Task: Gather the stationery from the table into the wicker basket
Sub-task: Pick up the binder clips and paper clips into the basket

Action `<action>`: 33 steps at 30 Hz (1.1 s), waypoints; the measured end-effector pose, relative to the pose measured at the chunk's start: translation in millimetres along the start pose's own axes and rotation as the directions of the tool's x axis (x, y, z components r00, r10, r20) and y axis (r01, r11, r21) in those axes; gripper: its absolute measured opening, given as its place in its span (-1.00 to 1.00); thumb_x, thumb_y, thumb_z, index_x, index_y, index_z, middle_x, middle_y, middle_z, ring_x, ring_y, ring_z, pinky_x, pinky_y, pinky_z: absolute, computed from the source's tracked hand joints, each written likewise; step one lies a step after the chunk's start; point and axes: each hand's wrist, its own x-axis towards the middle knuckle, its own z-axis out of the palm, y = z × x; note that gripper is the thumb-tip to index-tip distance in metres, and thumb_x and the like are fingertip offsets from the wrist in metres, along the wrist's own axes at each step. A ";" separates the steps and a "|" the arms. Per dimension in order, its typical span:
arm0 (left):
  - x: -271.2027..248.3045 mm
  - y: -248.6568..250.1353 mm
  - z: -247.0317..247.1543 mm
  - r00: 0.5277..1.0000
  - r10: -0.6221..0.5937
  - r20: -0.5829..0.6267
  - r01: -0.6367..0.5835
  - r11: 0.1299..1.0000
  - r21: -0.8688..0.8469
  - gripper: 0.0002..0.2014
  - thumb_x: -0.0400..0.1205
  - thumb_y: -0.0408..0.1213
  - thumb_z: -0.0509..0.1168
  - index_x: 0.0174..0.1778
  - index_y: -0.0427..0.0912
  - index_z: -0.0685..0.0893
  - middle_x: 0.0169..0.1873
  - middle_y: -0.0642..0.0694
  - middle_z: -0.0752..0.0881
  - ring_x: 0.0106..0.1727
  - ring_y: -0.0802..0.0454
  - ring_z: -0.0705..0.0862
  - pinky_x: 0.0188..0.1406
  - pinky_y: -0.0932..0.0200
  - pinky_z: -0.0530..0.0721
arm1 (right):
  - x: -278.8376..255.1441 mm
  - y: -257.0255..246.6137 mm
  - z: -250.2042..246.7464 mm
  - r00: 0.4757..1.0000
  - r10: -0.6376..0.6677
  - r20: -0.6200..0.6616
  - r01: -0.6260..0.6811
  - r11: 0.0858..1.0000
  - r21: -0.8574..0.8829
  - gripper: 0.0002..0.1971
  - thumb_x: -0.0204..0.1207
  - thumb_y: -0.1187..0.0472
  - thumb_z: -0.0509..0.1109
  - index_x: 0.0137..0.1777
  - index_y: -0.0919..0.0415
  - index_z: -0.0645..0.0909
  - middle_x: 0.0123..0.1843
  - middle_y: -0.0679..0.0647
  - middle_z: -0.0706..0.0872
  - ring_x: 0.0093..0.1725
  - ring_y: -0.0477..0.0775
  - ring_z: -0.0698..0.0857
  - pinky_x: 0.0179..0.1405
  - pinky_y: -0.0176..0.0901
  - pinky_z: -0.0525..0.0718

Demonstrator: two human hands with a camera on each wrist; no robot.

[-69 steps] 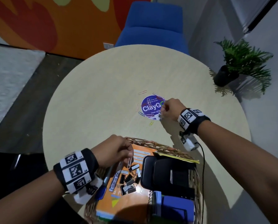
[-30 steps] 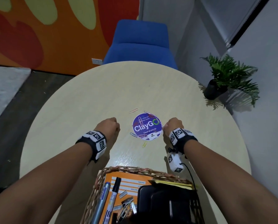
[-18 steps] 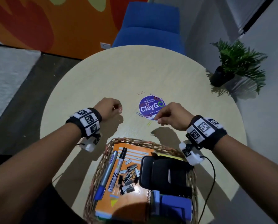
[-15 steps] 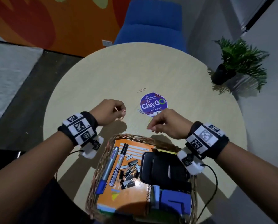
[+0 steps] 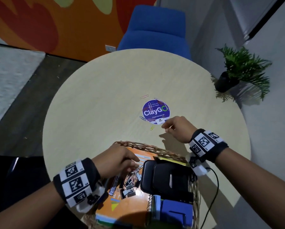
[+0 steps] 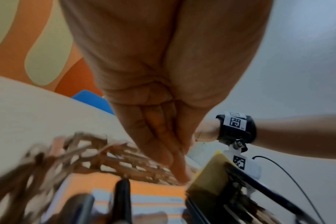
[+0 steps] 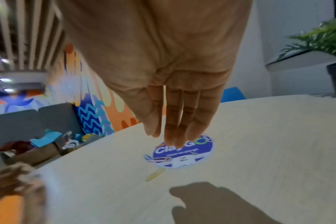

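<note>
From the head view, the left hand (image 5: 120, 160) hangs over the near-left part of the wicker basket (image 5: 138, 145), which sits at the near edge of the round table (image 5: 92, 103). Its fingers point down together towards a heap of clips (image 5: 131, 180) lying on an orange notebook (image 5: 130, 205); whether anything is between the fingertips cannot be told here. The right hand (image 5: 177, 128) hovers over the table just beyond the basket's far rim, fingers loosely extended, holding nothing. The paper clips left to gather lie near the table's middle: a yellow clip (image 5: 152, 128) just beside the right hand's fingertips, a pair (image 5: 146, 119) at the near edge of the round purple sticker (image 5: 155, 112), and a pink one (image 5: 144, 96) beyond it.

From the left wrist view, the fingers (image 6: 163, 136) are straight and pressed together, tips down near the basket's woven wall; no clip shows between them.

From the right wrist view, the fingers (image 7: 180, 121) are straight and slightly apart above the sticker, with the yellow clip (image 7: 155, 174) flat on the table below.

These clips are probably very light, thin, stiff wire, lying flush on a smooth top, so they will likely slip under a fingertip. Pinching one across its narrow width, or sliding a nail under one end, looks like the surest hold.
</note>
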 end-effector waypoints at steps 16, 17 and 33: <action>200.2 -9.1 -73.9 0.986 -0.157 -0.057 0.165 0.861 0.480 -0.77 0.49 -0.34 0.34 0.04 -0.13 0.77 0.06 -0.19 0.78 0.11 -0.22 0.72 0.15 0.05 0.68 | 114.3 -8.5 33.7 0.998 0.066 0.007 -0.064 0.976 -0.208 -0.85 0.53 0.17 0.32 0.04 0.08 0.67 0.03 0.13 0.74 0.04 0.24 0.70 -0.16 -0.13 0.55; 204.3 -11.8 -69.3 0.987 -0.151 -0.056 0.159 0.858 0.489 -0.76 0.48 -0.38 0.33 0.03 -0.15 0.76 0.05 -0.22 0.77 0.10 -0.25 0.72 0.14 0.04 0.69 | 115.8 -7.1 36.0 0.997 0.073 -0.007 -0.072 0.976 -0.207 -0.85 0.54 0.16 0.29 0.00 0.14 0.66 -0.02 0.16 0.73 0.01 0.26 0.70 -0.18 -0.12 0.54; 165.9 -18.0 -75.5 0.967 -0.205 -0.154 0.253 0.863 0.438 -0.81 0.58 -0.22 0.27 -0.01 -0.18 0.74 0.01 -0.21 0.79 0.02 -0.23 0.73 -0.02 0.14 0.63 | 50.2 -6.1 -12.2 0.997 -0.082 -0.009 0.083 0.993 0.088 -0.92 0.42 0.34 0.41 -0.29 0.24 0.68 -0.34 0.04 0.74 -0.31 -0.05 0.70 -0.17 -0.23 0.67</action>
